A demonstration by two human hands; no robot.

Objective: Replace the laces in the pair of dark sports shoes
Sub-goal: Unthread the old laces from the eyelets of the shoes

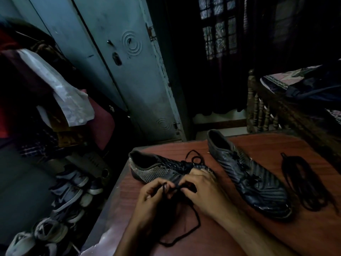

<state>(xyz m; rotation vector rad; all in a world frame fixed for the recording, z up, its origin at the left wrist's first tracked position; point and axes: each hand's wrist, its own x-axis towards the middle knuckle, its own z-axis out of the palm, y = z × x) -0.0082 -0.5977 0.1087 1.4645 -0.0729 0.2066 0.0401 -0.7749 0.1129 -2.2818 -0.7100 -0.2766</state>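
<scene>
Two dark sports shoes are set on the reddish tabletop (249, 235), toes toward the person, presumably so the eyelet rows face up and can be reached from the near edge. The left shoe (156, 168), with its pale mesh side panel, lies at about 11 o'clock from the hands; the right shoe (249, 174) lies at about 2 o'clock, close beside the first but apart from it. The left hand (153, 198) has its grip pinched on a dark lace (197, 220) near the lace end, the fingers curled round it. The right hand (204, 191) rests over the toe end of the left shoe, seemingly to steady it and guide the lace; whether its fingertips pinch the lace or only press on the shoe cannot be told in the dim light. Slack lace trails toward 6 o'clock over the tabletop, and a loop shows past the shoe's eyelets at 12 o'clock. A bundled dark lace (304, 183) is laid at 3 o'clock, probably kept there until needed. Judged stage: lacing work on the left shoe.
</scene>
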